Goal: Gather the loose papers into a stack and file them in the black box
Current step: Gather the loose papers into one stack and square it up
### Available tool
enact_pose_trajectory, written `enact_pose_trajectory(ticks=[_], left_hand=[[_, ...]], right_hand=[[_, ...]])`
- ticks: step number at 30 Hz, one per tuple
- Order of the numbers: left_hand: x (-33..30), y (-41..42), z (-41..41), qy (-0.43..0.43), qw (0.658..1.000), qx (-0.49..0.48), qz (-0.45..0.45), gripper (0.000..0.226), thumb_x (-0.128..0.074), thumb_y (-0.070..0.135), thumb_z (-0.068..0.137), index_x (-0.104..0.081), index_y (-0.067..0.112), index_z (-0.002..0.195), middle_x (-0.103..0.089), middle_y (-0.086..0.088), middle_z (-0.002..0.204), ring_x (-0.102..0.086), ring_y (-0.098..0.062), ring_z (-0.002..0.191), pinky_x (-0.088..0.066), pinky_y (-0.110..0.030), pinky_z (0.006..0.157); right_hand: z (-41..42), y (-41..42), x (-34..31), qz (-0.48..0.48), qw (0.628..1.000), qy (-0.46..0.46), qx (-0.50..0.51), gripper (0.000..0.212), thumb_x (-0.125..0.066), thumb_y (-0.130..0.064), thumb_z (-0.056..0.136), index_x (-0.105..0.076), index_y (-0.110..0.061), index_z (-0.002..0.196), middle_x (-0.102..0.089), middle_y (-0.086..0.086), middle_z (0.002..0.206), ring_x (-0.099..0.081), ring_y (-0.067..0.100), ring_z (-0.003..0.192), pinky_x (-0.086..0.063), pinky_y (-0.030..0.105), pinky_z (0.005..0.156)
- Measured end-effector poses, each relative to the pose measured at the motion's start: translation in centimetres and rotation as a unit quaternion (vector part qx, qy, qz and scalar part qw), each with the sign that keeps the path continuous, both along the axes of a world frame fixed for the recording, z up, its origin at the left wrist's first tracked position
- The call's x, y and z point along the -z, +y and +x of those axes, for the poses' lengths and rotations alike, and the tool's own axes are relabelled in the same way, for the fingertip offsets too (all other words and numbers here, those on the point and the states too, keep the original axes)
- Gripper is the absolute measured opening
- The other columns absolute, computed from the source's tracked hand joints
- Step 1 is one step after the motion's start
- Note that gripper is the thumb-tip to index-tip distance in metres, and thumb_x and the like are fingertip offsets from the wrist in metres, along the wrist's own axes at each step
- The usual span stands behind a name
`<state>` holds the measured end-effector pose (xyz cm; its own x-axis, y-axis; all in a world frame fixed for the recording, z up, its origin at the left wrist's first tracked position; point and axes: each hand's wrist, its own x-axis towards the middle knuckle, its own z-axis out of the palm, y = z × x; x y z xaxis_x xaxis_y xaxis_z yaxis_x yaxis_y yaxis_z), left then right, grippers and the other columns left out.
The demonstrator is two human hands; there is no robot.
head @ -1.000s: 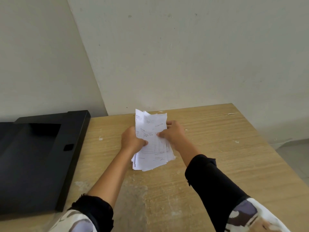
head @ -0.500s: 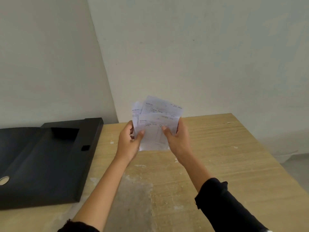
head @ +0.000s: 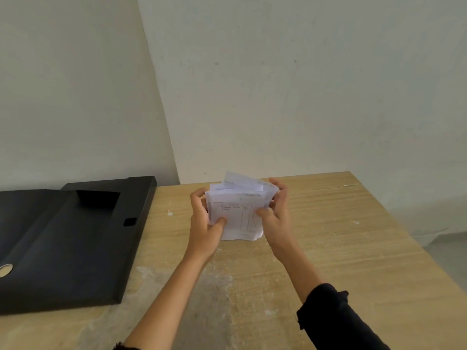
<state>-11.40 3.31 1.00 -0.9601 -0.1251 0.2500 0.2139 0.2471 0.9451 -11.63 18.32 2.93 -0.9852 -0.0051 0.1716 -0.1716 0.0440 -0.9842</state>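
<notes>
A bundle of white printed papers [head: 238, 213] stands upright on its lower edge on the wooden table [head: 341, 248], sheets fanned unevenly at the top. My left hand [head: 204, 223] grips its left side, thumb on the front sheet. My right hand [head: 274, 215] holds the right side, fingers curled over the top corner. The black box [head: 63, 246] lies open on the table's left part, well left of my hands; its inside looks bare apart from a small round metal piece [head: 5, 270] at the left edge.
Pale walls meet in a corner just behind the table. The table's right edge drops to a grey floor [head: 449, 251]. Small white flecks and a whitish scuffed patch [head: 214, 281] mark the tabletop near my forearms.
The papers went from lying flat under my hands to being lifted and held upright; now their lower edge rests on the table. The view has tilted up and shifted left.
</notes>
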Motion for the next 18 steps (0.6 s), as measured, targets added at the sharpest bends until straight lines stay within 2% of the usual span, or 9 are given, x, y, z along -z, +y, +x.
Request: enact_pose_trajectory(ticks=[2, 4, 7, 11, 13, 15, 18], left_hand=[[0.3, 0.1, 0.1, -0.002, 1.0, -0.005, 0.007, 0.052, -0.054, -0.011, 0.076, -0.038, 0.019, 0.115, -0.055, 0.015, 0.1, -0.056, 0.01, 0.089, -0.049, -0.009, 0.069], [0.4, 0.2, 0.1, 0.002, 1.0, -0.012, 0.001, 0.046, -0.056, -0.009, 0.075, -0.043, 0.019, 0.109, -0.057, 0.013, 0.098, -0.055, 0.013, 0.087, -0.047, -0.006, 0.066], [0.2, 0.3, 0.2, 0.02, 1.0, -0.015, 0.002, 0.048, -0.057, -0.01, 0.074, -0.043, 0.018, 0.111, -0.057, 0.011, 0.101, -0.055, 0.011, 0.09, -0.047, -0.007, 0.068], [0.3, 0.6, 0.4, 0.021, 0.999, -0.001, 0.027, 0.059, -0.058, -0.009, 0.075, -0.036, 0.019, 0.122, -0.057, 0.005, 0.108, -0.058, -0.003, 0.096, -0.053, -0.017, 0.072], [0.5, 0.8, 0.7, 0.016, 0.999, -0.009, 0.031, 0.056, -0.057, -0.009, 0.077, -0.037, 0.019, 0.122, -0.056, 0.004, 0.108, -0.058, -0.007, 0.099, -0.054, -0.019, 0.073], [0.6, 0.8, 0.9, 0.018, 0.999, -0.008, 0.027, 0.052, -0.056, -0.007, 0.079, -0.038, 0.022, 0.118, -0.057, 0.003, 0.106, -0.059, -0.01, 0.099, -0.056, -0.027, 0.075], [0.4, 0.6, 0.9, 0.023, 1.0, 0.0, 0.015, 0.046, -0.056, -0.005, 0.081, -0.039, 0.023, 0.113, -0.058, 0.003, 0.103, -0.059, -0.01, 0.097, -0.055, -0.029, 0.074]], right_hand=[[0.0, -0.1, -0.1, 0.016, 1.0, 0.007, -0.014, 0.067, -0.038, 0.018, 0.076, -0.03, -0.026, 0.126, -0.05, 0.005, 0.106, -0.057, 0.0, 0.078, -0.055, 0.02, 0.06], [-0.2, 0.0, -0.1, 0.019, 1.0, 0.009, 0.006, 0.068, -0.04, 0.016, 0.076, -0.03, -0.03, 0.126, -0.049, 0.009, 0.103, -0.053, 0.008, 0.079, -0.051, 0.024, 0.06], [-0.2, 0.1, -0.4, 0.059, 0.997, 0.043, 0.003, 0.075, -0.041, 0.017, 0.073, -0.028, -0.035, 0.127, -0.045, 0.001, 0.09, -0.048, -0.001, 0.068, -0.048, 0.018, 0.055], [-0.3, -0.4, -1.1, 0.201, 0.973, 0.111, -0.008, 0.073, -0.044, 0.013, 0.07, -0.036, -0.032, 0.127, -0.047, -0.005, 0.111, -0.046, -0.002, 0.08, -0.043, 0.012, 0.058], [-0.2, -0.6, -1.1, 0.242, 0.962, 0.128, 0.003, 0.066, -0.045, 0.013, 0.07, -0.045, -0.026, 0.123, -0.047, -0.005, 0.115, -0.048, -0.004, 0.089, -0.044, 0.015, 0.063], [-0.1, -0.5, -1.2, 0.272, 0.949, 0.156, 0.024, 0.065, -0.046, 0.011, 0.068, -0.05, -0.025, 0.122, -0.047, -0.003, 0.117, -0.051, 0.002, 0.092, -0.049, 0.024, 0.069], [0.1, -0.4, -1.3, 0.395, 0.889, 0.222, 0.07, 0.067, -0.049, 0.0, 0.066, -0.048, -0.028, 0.127, -0.049, -0.002, 0.128, -0.05, 0.016, 0.114, -0.045, 0.038, 0.093]])
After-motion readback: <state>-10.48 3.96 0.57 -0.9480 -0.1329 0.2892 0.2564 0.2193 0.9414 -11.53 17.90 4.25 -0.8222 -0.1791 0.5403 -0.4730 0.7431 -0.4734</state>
